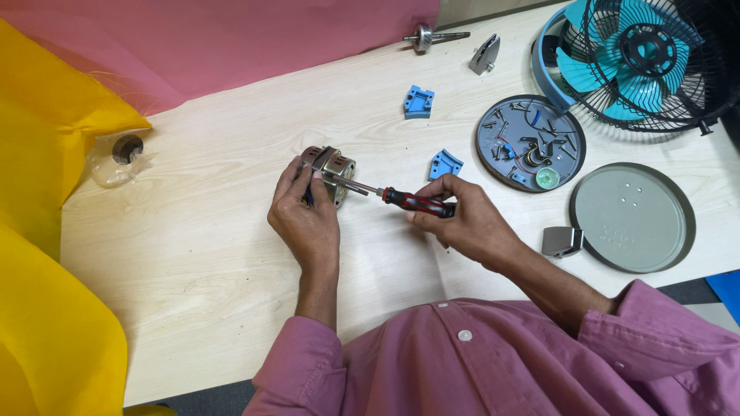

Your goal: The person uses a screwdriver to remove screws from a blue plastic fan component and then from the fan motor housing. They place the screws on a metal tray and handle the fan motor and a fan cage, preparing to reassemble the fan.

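Note:
A small metal fan motor (333, 167) stands on the pale wooden table (200, 254), gripped from the near side by my left hand (306, 214). My right hand (462, 219) holds a screwdriver (412, 201) with a red and black handle; its steel shaft points left, and the tip meets the motor's side. Both hands are near the table's middle, over my pink shirt sleeves.
A round grey tray (493, 150) holds screws and small parts. Beside it lie a grey round cover (632, 218), a grey clip (562, 241), two blue plastic pieces (418, 102) (445, 165), and a metal spindle (429, 36). A teal fan with black grille (640, 58) stands far right. Yellow and pink cloths lie left.

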